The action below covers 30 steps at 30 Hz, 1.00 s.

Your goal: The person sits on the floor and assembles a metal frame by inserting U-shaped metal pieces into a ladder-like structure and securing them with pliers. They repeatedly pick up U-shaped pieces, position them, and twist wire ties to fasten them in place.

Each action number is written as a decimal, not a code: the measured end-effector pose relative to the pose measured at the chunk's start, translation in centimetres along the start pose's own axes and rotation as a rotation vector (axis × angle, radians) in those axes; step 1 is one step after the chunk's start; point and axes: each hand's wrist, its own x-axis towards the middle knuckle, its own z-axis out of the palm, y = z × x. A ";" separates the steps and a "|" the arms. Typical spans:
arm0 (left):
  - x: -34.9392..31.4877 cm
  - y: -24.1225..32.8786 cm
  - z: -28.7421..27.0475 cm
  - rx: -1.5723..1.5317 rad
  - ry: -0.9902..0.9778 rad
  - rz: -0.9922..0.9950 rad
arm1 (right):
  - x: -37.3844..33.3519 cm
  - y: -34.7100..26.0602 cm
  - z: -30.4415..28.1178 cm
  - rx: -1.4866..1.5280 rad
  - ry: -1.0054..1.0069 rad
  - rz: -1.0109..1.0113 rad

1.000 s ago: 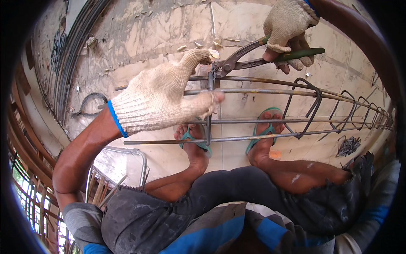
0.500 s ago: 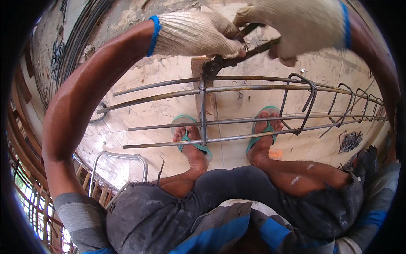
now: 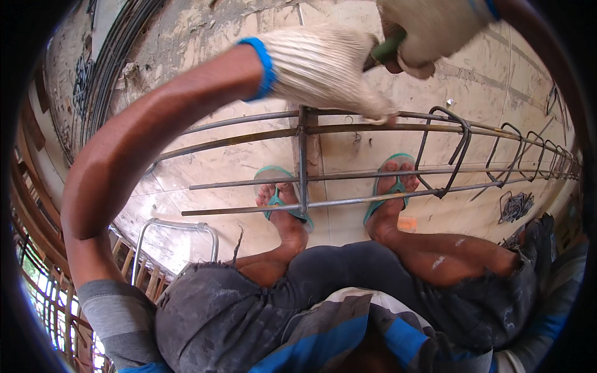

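My right hand [image 3: 435, 31], in a knitted off-white glove, is closed around the green handle [image 3: 388, 47] of a hand tool, probably pincers. The tool's head is hidden behind my left glove. My left hand [image 3: 329, 65], gloved with a blue cuff and slightly blurred, stretches its fingers toward the upper bars of a rebar cage [image 3: 348, 128]; whether they touch is unclear. Below its wrist, a square steel stirrup [image 3: 303, 161] crosses the long bars near their left ends. More stirrups [image 3: 463, 140] hang along the cage to the right.
My feet in green flip-flops [image 3: 283, 196] stand under the cage on pale tiles. A brown board [image 3: 314, 149] lies beneath it. Wire bundles [image 3: 516, 206] lie at right, long rods [image 3: 118, 56] at upper left. A bent metal tube frame [image 3: 174, 225] is at lower left.
My hands have moved away from the stirrup's upper corner, carrying the tool off it. The left hand has shifted right and down, its fingers extending; the right hand has moved slightly up.
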 end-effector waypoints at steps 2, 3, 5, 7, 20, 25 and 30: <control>0.3 -0.3 0.8 -0.176 0.099 0.018 | 0.2 -0.1 -0.8 0.033 -0.128 0.027; 0.7 -0.7 0.7 -0.192 0.081 -0.013 | 0.1 -0.1 -0.8 0.026 -0.102 0.023; 1.3 -1.1 0.7 -0.227 0.050 -0.027 | 0.1 0.0 -1.1 0.006 -0.041 0.021; 2.0 -1.3 0.9 -0.265 0.025 0.013 | 0.0 0.4 -0.7 -0.034 0.112 -0.045; 1.6 -2.1 1.7 -0.410 0.106 0.054 | 1.9 4.6 7.2 -0.381 0.793 -0.246; 1.4 0.0 2.3 -0.262 0.216 0.054 | 0.9 2.5 0.1 -0.055 -0.021 -0.128; 2.2 0.8 1.1 -0.385 0.035 -0.020 | 0.5 2.2 -0.1 0.035 -0.072 -0.131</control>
